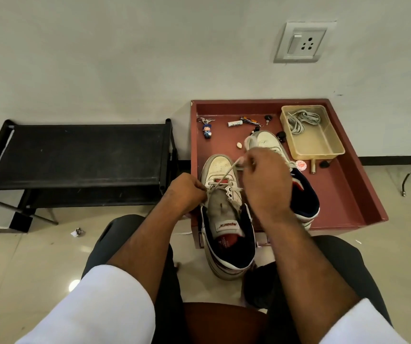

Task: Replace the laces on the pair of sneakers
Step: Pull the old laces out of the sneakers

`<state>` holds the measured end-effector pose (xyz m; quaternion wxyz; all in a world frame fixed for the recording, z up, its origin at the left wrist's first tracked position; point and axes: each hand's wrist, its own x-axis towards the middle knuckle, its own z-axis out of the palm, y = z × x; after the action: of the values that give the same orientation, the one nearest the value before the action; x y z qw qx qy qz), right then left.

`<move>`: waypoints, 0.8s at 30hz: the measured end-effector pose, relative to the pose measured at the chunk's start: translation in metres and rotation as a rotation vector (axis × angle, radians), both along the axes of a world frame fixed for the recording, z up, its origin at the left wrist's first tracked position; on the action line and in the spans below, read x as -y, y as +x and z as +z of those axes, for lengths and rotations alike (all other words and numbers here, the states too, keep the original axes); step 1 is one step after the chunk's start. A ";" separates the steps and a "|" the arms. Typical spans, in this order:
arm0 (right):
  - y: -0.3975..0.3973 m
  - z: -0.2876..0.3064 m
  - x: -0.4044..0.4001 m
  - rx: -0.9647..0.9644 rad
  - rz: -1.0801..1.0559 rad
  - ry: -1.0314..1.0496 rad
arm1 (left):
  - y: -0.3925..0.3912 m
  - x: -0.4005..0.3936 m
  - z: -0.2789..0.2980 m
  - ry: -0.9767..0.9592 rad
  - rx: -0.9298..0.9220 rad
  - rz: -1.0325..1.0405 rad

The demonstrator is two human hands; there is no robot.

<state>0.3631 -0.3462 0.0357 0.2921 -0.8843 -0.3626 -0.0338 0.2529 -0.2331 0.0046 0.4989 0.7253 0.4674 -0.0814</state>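
Cream lace (226,175) runs taut from the lowest eyelets of the near sneaker (226,219), which straddles the front edge of the maroon tray (363,194) with its toe pointing inward, steadied there for threading. Left hand (187,192) has fingers curled, seemingly pinching one lace end beside the eyelets, though the grip is partly hidden. Right hand (265,180) pinches the other end, lifted over the toe to draw slack. Second sneaker (269,142) lies behind it; grey laces (302,120) wait coiled in the plastic tub (333,151) at the far right corner.
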 end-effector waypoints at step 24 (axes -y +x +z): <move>-0.008 -0.023 -0.011 -0.658 0.163 0.007 | -0.003 -0.001 0.000 0.048 0.011 -0.024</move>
<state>0.3555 -0.3348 0.0128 0.3982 -0.8150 -0.3180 0.2758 0.2502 -0.2322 0.0048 0.4831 0.7429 0.4578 -0.0720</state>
